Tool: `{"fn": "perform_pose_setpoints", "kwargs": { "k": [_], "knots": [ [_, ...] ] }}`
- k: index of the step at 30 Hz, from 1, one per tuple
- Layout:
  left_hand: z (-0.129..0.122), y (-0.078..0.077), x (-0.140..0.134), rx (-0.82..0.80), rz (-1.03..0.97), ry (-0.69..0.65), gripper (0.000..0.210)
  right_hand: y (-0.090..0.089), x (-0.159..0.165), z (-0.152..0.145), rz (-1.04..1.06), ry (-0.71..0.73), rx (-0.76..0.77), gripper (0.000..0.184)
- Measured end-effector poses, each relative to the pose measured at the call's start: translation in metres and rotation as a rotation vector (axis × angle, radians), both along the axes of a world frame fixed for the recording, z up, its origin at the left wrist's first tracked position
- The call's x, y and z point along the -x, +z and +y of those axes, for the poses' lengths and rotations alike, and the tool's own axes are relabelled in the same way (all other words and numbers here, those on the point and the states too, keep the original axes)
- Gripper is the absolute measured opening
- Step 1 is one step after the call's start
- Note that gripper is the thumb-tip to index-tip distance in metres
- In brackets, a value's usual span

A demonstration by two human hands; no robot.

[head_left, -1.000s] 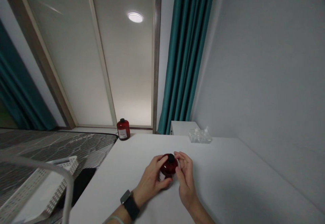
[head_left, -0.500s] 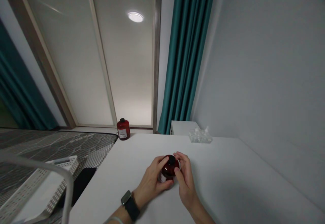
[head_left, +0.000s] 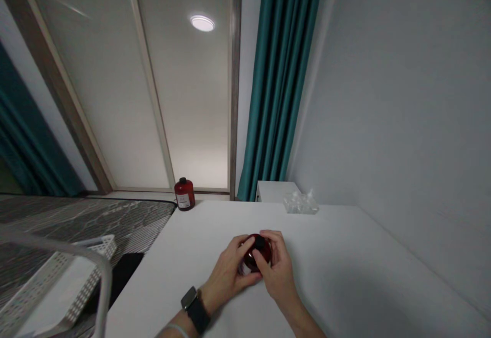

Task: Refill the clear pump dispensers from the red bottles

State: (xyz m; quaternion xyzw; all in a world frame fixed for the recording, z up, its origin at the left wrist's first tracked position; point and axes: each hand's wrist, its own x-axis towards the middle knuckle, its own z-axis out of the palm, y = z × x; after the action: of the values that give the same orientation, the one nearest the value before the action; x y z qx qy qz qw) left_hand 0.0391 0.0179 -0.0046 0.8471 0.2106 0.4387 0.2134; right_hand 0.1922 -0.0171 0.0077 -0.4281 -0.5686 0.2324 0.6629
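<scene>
1. left hand (head_left: 229, 269): fingers clamped on the left side of a dark red bottle (head_left: 251, 263), thumb low at the near side, forefinger over the top.
2. right hand (head_left: 278, 268): fingers curled round the bottle's right side and top, thumb across its front beside the black cap (head_left: 260, 242). cannot tell how much of the cap they grip.
3. bottle sits between both sets of fingers, above the white surface (head_left: 215, 225); base partly hidden by them.
4. second red bottle (head_left: 184, 195), pale label, upright beyond the fingers and to their left, near the surface's far edge.
5. clear plastic packaging (head_left: 301, 203) beyond the fingers, to their right.
6. dark watch (head_left: 194, 308) on the left wrist, behind the fingers.
7. white perforated basket (head_left: 82, 291) well left of the fingers, off the surface.
</scene>
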Motion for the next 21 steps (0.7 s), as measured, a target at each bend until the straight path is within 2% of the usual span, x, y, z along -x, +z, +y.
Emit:
{"fn": "perform_pose_setpoints", "kwargs": {
  "k": [3, 9, 16, 21],
  "knots": [
    [0.001, -0.002, 0.001, 0.001, -0.006, 0.008, 0.081, -0.004, 0.0, 0.003, 0.077, -0.007, 0.048, 0.033],
    [0.002, -0.005, 0.002, 0.01, -0.01, 0.014, 0.083, -0.002, 0.0, 0.0, 0.08, 0.032, 0.084, 0.024],
    [-0.001, -0.001, 0.001, 0.086, 0.016, 0.056, 0.086, 0.012, -0.003, -0.001, 0.264, -0.046, 0.043, 0.025],
    [-0.002, 0.001, 0.002, 0.148, 0.009, 0.093, 0.079, 0.014, -0.014, 0.002, 0.269, -0.113, 0.033, 0.023]
  ]
}}
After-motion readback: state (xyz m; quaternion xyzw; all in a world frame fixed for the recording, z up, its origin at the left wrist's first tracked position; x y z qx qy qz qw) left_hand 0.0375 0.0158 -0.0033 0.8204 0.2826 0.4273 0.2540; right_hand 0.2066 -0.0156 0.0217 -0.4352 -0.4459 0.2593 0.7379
